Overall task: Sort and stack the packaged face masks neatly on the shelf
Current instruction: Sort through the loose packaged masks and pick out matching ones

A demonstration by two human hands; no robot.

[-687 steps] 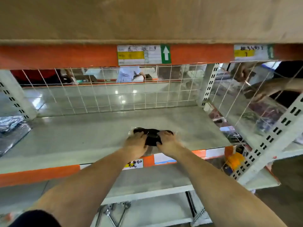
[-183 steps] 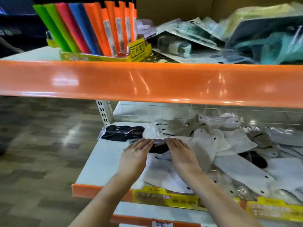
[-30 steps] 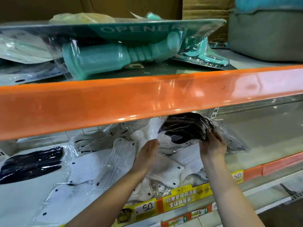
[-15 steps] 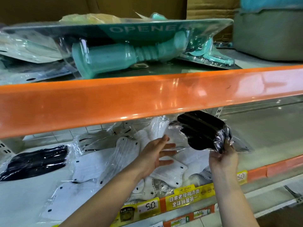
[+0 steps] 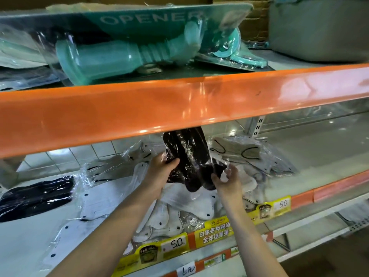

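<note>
A pack of black face masks (image 5: 189, 156) in clear film is held upright above a loose heap of white mask packs (image 5: 179, 210) on the white shelf (image 5: 20, 246). My left hand (image 5: 159, 172) grips its left side. My right hand (image 5: 225, 178) holds its lower right corner. The pack's top edge goes behind the orange shelf beam (image 5: 179, 104). Another black mask pack (image 5: 36, 194) lies flat at the shelf's left end. A beige mask pack (image 5: 235, 150) rests behind my right hand.
The upper shelf carries a teal opener in blister packaging (image 5: 119, 54) and a grey bin (image 5: 319, 29). Yellow price tags (image 5: 215, 232) line the shelf's front edge. To the right, the shelf surface (image 5: 319, 156) is bare past a white upright (image 5: 257, 126).
My left hand has closed onto the black mask pack, which was held by my right hand alone. The pack has moved left and turned upright between both hands.
</note>
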